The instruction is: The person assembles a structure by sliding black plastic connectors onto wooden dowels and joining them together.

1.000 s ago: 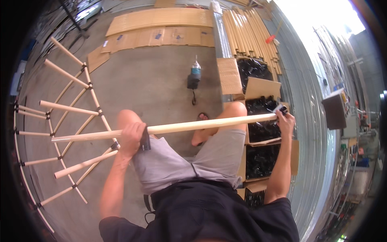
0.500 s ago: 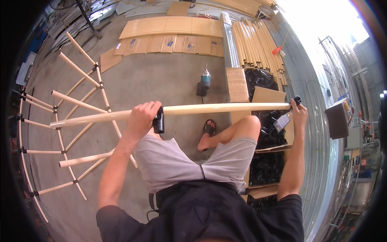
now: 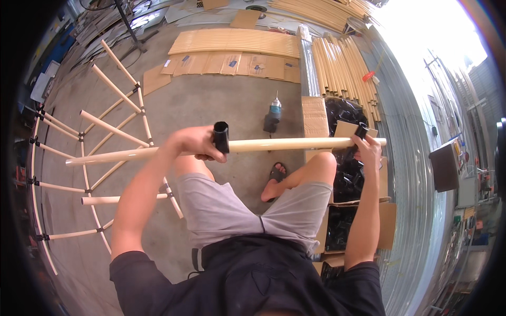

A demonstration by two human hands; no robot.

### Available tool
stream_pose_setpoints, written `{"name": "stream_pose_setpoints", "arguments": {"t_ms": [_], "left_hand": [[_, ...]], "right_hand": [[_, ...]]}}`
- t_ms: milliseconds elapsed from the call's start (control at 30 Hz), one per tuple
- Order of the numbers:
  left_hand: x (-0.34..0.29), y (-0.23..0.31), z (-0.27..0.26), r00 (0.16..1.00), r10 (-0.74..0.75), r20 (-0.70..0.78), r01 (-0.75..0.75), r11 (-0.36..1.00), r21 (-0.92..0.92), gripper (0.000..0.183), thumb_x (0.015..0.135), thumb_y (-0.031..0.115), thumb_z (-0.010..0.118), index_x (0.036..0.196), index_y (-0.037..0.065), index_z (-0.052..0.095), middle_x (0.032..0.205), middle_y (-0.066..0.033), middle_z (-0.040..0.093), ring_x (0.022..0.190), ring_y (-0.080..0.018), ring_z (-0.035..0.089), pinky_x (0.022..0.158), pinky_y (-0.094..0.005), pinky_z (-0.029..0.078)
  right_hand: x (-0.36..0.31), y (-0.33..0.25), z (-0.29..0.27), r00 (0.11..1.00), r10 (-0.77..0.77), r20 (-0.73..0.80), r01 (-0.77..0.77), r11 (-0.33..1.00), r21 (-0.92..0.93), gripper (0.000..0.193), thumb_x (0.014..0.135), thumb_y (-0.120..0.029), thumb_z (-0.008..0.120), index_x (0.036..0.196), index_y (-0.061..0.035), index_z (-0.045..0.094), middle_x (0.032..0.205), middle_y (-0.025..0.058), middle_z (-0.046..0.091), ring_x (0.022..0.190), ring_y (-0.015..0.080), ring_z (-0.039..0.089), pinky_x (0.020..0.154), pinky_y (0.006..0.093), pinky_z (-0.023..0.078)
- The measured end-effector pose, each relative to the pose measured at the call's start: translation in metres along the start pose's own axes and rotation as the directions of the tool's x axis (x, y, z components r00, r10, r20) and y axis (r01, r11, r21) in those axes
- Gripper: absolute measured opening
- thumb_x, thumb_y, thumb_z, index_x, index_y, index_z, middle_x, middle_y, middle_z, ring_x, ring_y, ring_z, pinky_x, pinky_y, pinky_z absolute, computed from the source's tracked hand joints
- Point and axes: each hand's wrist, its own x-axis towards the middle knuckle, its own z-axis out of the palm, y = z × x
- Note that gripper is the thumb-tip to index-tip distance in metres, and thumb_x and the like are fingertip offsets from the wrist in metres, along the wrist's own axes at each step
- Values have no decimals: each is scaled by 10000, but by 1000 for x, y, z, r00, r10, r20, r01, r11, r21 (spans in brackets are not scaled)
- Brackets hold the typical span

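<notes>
Left hand and right hand curled closed around a tan pole and black connectors, apparently positioning them, which needed steady alignment.

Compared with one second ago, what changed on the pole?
The connector at the right hand shifted inward along the pole, whose end now sticks out. The other connector, at the left hand, turned toward the pole's far side. Both hands stay at the pole; the drill still lies beyond.
</notes>
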Motion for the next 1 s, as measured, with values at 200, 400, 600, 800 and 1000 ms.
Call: {"name": "stream_pose_setpoints", "arguments": {"t_ms": [200, 400, 600, 800, 1000], "left_hand": [[16, -12, 16, 744, 619, -252, -405, 717, 567, 156, 802, 67, 783, 886, 24, 658, 680, -98, 635, 589, -220, 609, 547, -359, 474], [-3, -13, 72, 560, 685, -466, -301, 693, 655, 409, 752, -74, 705, 1133, 33, 601, 1028, -175, 667, 933, -388, 666, 779, -460, 538], [7, -29, 115, 419, 777, -470, -226, 590, 775, 470, 723, -46, 729, 1166, 14, 584, 1025, -141, 636, 964, -362, 634, 865, -452, 513], [21, -73, 139, 322, 803, -501, -39, 540, 841, 394, 732, 60, 754, 1100, 51, 615, 982, -111, 637, 914, -301, 638, 797, -385, 496], [22, -113, 154, 515, 636, -574, 39, 652, 757, 285, 738, 152, 757, 972, 72, 614, 852, -71, 594, 820, -260, 605, 710, -388, 450]], "right_hand": [[-57, -68, 37, 957, -289, -15, 289, 957, 30, 291, 850, -230, 787, 1048, -16, 775, 629, 54, 678, 532, 85, 605, 534, 268, 466], [-122, -62, 64, 969, -200, -149, 247, 842, 479, 293, 876, 29, 758, 1165, 38, 710, 920, 15, 712, 858, 47, 626, 803, 215, 499], [-173, -50, 84, 963, -263, -55, 258, 846, 466, 433, 856, 57, 764, 1274, 37, 655, 1165, 126, 705, 1105, 171, 656, 985, 295, 499], [-199, 4, 104, 981, -155, 113, 42, 746, 664, 474, 853, 91, 742, 1303, 28, 608, 1436, 190, 567, 1292, 226, 562, 1101, 328, 418], [-230, 49, 115, 980, -72, 184, -68, 752, 656, 519, 817, 114, 751, 1297, -5, 595, 1525, 184, 489, 1369, 227, 484, 1141, 333, 353]]}}
